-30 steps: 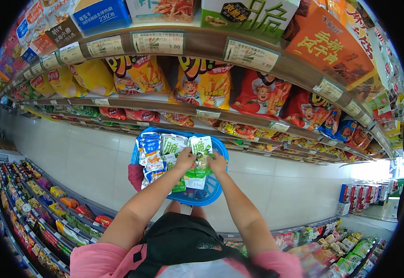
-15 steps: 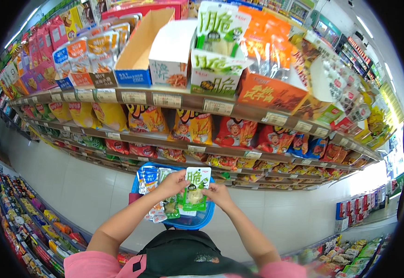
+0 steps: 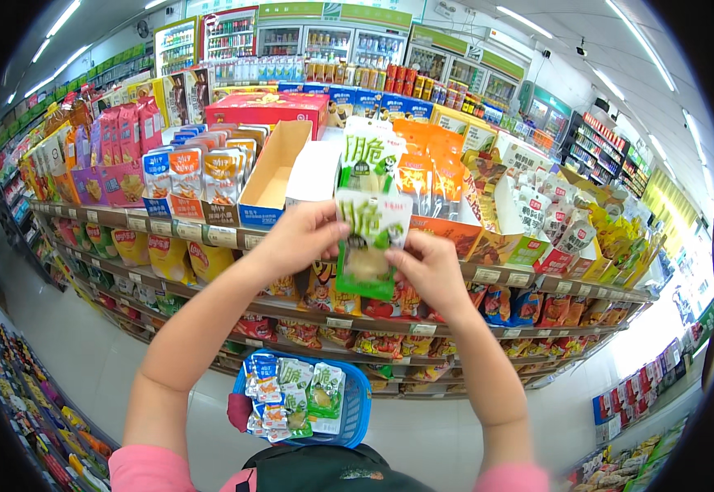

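Between my hands, in front of the upper shelf, is a green and white snack packet (image 3: 367, 262) held upright. My left hand (image 3: 306, 239) pinches its left edge, and the thumb and fingers of my right hand (image 3: 431, 272) grip its right edge. Just behind it, similar green and white packets (image 3: 371, 152) stand in a display box whose front is mostly hidden by the held packet. Below my arms is a blue plastic basket (image 3: 363, 402). Inside lie blue, white and orange sachets (image 3: 265, 394) and green and white packets (image 3: 325, 392).
An open cardboard box (image 3: 279, 168) and a white box (image 3: 314, 172) stand left of the display. Orange packets (image 3: 431, 164) are to its right. Bagged snacks (image 3: 209, 261) fill the lower shelves. Another shelf of goods (image 3: 25, 402) runs along the left, and drinks fridges (image 3: 324, 41) stand far back.
Both hands have risen from over the basket to the upper shelf, holding a green and white packet. The view has tilted up, showing more of the store.
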A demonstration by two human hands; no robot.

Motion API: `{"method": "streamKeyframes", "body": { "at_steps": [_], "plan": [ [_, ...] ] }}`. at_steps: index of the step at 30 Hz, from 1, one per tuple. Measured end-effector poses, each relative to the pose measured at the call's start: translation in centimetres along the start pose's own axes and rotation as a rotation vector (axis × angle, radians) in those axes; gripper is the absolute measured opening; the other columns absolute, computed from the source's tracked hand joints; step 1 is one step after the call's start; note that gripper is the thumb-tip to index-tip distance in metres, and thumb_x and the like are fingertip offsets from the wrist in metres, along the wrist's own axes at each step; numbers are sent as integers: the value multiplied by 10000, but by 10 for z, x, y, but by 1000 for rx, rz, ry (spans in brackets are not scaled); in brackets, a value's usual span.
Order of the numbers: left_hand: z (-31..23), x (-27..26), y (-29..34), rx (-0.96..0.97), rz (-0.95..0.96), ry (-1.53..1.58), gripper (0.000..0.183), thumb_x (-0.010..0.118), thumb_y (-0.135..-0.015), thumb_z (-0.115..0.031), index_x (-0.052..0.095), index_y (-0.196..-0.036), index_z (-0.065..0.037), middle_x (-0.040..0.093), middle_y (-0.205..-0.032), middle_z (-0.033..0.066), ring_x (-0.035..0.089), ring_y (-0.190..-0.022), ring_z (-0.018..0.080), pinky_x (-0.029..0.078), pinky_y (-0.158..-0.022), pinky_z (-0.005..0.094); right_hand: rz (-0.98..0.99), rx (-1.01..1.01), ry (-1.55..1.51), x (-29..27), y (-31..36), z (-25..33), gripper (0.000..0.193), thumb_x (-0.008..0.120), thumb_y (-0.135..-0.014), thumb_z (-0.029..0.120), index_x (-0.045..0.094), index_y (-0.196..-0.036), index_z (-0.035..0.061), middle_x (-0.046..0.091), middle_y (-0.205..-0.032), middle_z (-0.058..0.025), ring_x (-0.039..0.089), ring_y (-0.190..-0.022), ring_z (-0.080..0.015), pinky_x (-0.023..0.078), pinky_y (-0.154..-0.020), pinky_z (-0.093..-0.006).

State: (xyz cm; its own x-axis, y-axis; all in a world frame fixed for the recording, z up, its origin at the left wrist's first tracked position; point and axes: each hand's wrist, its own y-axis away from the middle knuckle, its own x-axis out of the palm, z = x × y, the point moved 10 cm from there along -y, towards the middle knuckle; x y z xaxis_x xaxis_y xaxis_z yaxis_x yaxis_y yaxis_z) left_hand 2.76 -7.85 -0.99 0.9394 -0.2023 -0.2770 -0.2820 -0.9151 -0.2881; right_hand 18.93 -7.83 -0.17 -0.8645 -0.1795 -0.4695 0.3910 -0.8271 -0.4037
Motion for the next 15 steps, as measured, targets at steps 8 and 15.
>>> {"method": "streamKeyframes", "body": {
  "at_steps": [8,15],
  "plan": [
    [-54,-64,-65,250,-272,-75,131,552,-943,-123,600,-949,-1,646,-828,41,643,-722,105,547,-664,244,-234,-268,244,-36,-96,50,140,656,-829,100,672,-906,-16,654,-694,-65,621,-586,-106,481,-543,-255],
    [-16,-67,-85,213,-255,-198,143,573,-915,-98,645,-980,6,648,-799,43,627,-684,108,534,-645,259,-164,-127,478,-29,-122,15,228,703,-768,208,709,-897,20,684,-730,-114,650,-660,-183,506,-652,-324]
  ]
}}
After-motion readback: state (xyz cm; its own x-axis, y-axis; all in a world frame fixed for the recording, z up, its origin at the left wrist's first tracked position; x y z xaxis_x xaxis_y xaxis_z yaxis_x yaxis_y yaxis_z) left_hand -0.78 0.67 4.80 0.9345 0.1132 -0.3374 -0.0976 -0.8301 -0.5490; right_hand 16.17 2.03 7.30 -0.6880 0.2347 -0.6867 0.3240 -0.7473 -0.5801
